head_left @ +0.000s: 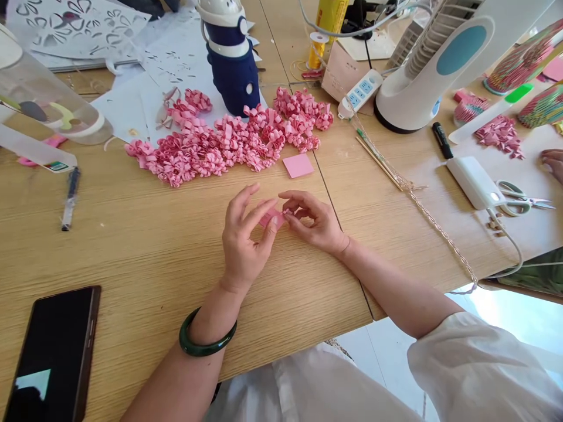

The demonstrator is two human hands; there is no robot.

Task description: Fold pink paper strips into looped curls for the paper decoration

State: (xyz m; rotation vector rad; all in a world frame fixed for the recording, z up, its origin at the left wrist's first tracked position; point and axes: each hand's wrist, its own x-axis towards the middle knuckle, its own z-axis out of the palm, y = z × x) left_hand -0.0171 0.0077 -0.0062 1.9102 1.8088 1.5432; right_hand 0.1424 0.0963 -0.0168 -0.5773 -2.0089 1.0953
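Note:
Both my hands meet over the wooden table (132, 246) and pinch a small pink paper piece (272, 218) between their fingertips. My left hand (244, 237), with a green bangle on its wrist, grips the paper's left side. My right hand (313, 220) holds its right side with curled fingers. Just beyond them lies a flat pink paper square (298, 165). Behind that stretches a long heap of folded pink paper pieces (229, 138).
A black phone (53, 354) lies at the near left and a pen (70, 198) farther left. A blue bottle (233, 55), a white fan (440, 64), a power strip (361, 92), scissors (519, 196) and a white charger (471, 181) stand around. Another person's fingers (553, 163) show at the right edge.

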